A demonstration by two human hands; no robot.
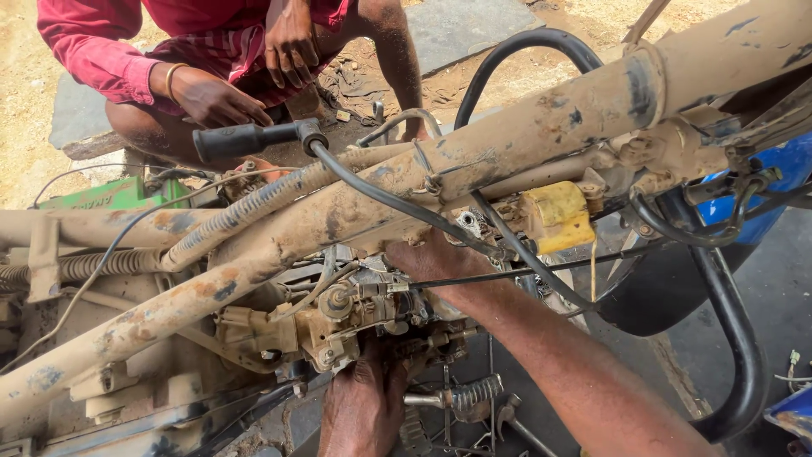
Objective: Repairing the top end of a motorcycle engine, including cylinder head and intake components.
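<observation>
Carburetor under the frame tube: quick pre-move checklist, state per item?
1. Left hand under the carburetor: ok, touching from below.
2. Right hand placed: ok, up against the muddy frame tube; fingers hidden.
3. Grip firm: cannot tell.
4. Black cable out of the way: not ok, crosses just above the right hand.
5. Other person's hand apart: ok, beside the black handle.
6. Loose spring below: ok, untouched.

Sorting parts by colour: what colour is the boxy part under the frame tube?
Yellow, dusted with mud: the boxy part shows best in the head view.
</observation>
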